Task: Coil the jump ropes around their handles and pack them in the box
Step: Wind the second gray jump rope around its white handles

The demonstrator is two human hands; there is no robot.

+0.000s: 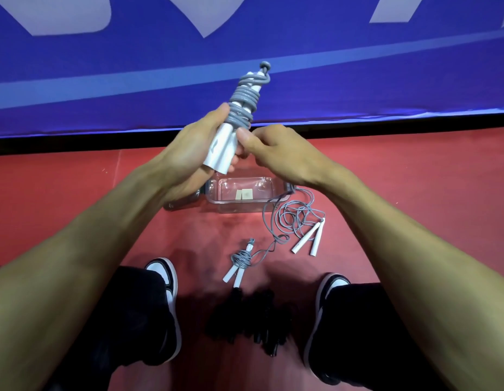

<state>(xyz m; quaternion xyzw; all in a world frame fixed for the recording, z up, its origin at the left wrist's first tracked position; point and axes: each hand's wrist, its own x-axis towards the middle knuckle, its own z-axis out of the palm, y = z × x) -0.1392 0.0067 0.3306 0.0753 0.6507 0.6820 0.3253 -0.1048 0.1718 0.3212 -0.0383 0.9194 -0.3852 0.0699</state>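
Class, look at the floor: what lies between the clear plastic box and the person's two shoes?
In the head view, between the clear box and the shoes lie a loose, uncoiled jump rope, a partly coiled jump rope and a dark blurred pile.

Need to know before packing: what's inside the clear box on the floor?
No rope shows inside the clear box; through its bottom only two pale labels are visible. The left hand and right hand cover its far edge and left end.

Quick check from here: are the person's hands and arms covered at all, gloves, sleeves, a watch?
No. Both the left hand and right hand are bare, with no gloves, rings or watch visible. Both forearms are bare as far as the frame shows, so no sleeves are in view. Lower down, dark trousers and black-and-white shoes.
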